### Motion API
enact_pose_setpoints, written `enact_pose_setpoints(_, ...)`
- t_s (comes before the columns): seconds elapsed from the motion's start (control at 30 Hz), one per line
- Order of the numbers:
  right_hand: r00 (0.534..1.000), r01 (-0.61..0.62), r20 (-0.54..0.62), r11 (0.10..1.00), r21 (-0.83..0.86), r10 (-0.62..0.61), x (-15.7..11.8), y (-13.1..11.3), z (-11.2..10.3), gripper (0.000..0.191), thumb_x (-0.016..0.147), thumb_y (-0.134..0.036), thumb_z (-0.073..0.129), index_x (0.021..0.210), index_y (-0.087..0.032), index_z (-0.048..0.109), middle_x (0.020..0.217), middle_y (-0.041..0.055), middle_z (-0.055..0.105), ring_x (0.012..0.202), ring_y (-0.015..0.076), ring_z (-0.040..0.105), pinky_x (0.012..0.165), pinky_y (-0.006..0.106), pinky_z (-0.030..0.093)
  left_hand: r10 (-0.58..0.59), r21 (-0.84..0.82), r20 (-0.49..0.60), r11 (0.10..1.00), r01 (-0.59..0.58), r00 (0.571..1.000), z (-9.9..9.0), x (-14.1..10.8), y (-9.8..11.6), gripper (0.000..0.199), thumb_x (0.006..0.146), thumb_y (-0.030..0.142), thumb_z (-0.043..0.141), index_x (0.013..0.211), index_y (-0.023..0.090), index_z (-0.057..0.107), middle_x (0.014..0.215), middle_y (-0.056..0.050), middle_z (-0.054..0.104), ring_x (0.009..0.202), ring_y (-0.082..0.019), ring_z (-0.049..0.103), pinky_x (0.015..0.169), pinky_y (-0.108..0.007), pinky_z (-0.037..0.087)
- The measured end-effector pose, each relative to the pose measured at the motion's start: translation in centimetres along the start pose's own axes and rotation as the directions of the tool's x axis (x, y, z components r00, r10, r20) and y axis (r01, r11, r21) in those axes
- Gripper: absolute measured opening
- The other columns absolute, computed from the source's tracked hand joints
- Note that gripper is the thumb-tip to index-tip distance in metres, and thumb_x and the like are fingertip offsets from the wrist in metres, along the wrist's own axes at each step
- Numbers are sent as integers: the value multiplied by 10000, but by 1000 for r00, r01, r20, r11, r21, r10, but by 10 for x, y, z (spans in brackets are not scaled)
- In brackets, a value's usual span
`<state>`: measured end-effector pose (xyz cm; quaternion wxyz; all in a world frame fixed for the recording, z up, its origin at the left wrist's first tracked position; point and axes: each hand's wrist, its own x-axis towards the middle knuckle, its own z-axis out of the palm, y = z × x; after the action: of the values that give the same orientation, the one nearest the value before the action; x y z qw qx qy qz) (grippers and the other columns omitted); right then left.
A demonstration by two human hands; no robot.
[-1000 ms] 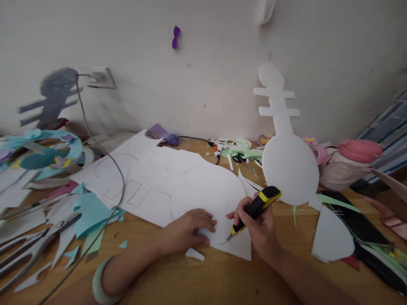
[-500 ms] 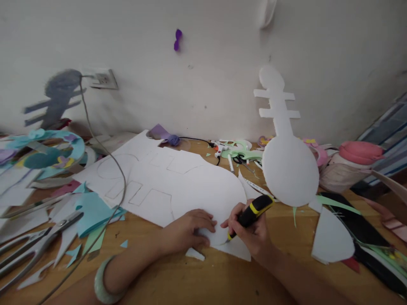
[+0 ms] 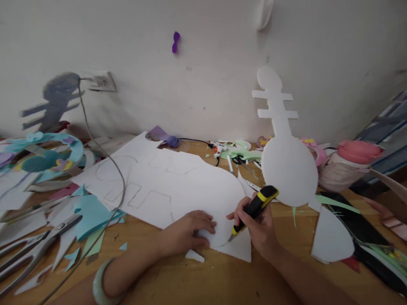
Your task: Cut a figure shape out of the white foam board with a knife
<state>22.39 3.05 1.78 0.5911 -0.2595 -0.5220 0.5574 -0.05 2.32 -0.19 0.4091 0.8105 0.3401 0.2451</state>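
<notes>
A large white foam sheet (image 3: 187, 190) with pencil outlines lies on the wooden table. My right hand (image 3: 259, 226) is closed around a black and yellow utility knife (image 3: 256, 207), whose tip touches the sheet near its front edge, by a curved line. My left hand (image 3: 192, 231) rests on the sheet just left of the blade, palm down and fingers spread. A small white scrap (image 3: 195, 256) lies in front of it. Behind the knife, a white lute-shaped cutout (image 3: 289, 169) leans against the wall.
Large scissors (image 3: 47, 237) and blue foam pieces (image 3: 92, 216) lie at left, where a grey cable (image 3: 110, 156) hangs across the sheet. A glue gun (image 3: 219, 150) sits at the back. On the right are a white offcut (image 3: 332, 237), a phone (image 3: 352, 220) and a pink-lidded container (image 3: 359, 152).
My right hand and the knife have shifted slightly right and up along the curved line. My left hand stays in place on the sheet.
</notes>
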Motion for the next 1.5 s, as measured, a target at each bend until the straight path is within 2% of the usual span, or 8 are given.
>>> enact_pose_setpoints(0.3,1000,-5,-10,1000,9,5,1,-4,4,177,870,-230,702,827,-241,531,635,-85,591,555,105,631,705,340,627,-7,-12,1,1000,7,1000,0,-1,0,290,837,459,731,1012,228,751,1134,-108,729,1178,-260,601,1051,-420,428)
enact_pose_setpoints(0.5,1000,-3,22,1000,6,3,1,-2,3,164,886,-217,683,837,-239,528,640,-83,592,578,105,642,713,331,622,9,4,1,1000,-9,1000,0,0,1,272,847,430,729,1018,219,747,1141,-111,730,1173,-256,605,1058,-423,421)
enact_pose_setpoints(0.83,1000,8,25,1000,0,-8,1,-3,1,146,891,-198,667,852,-240,533,657,-79,593,590,114,645,735,367,637,14,2,13,1000,-14,1000,0,0,-1,280,844,434,732,1024,221,744,1155,-109,726,1176,-259,602,1074,-433,401)
enact_pose_setpoints(1.07,983,-17,180,997,-76,31,-4,6,-2,161,899,-177,639,878,-239,492,708,-59,592,608,116,638,750,380,636,16,10,19,1000,-16,1000,1,0,-3,292,843,451,725,1030,227,747,1147,-107,731,1177,-268,598,1075,-439,399)
enact_pose_setpoints(1.13,987,-23,156,998,-60,32,-4,4,0,171,893,-175,648,867,-241,492,699,-66,590,593,109,633,744,372,637,16,12,21,1000,-16,1000,1,0,-3,295,843,461,723,1028,232,747,1140,-102,735,1180,-265,600,1073,-436,401)
enact_pose_setpoints(1.3,998,19,-54,993,115,-13,8,-11,2,253,829,-193,734,883,-260,496,697,-107,597,529,72,600,699,318,643,8,-1,-1,1000,-8,1000,1,0,-3,323,839,492,721,1025,230,750,1154,-106,731,1179,-255,604,1075,-427,402)
enact_pose_setpoints(1.37,997,21,-73,989,146,-11,11,-16,2,277,813,-189,752,893,-263,497,711,-107,607,542,70,605,711,317,643,19,-1,2,1000,-19,1000,1,-1,-4,332,847,496,712,1030,222,748,1168,-111,726,1175,-252,604,1078,-428,400)
enact_pose_setpoints(1.5,999,4,-40,993,119,1,11,-15,1,242,814,-200,748,863,-250,516,710,-94,607,536,78,609,704,336,650,34,-2,6,999,-34,999,1,-1,-4,332,852,490,708,1039,218,747,1170,-116,725,1179,-260,600,1074,-427,406)
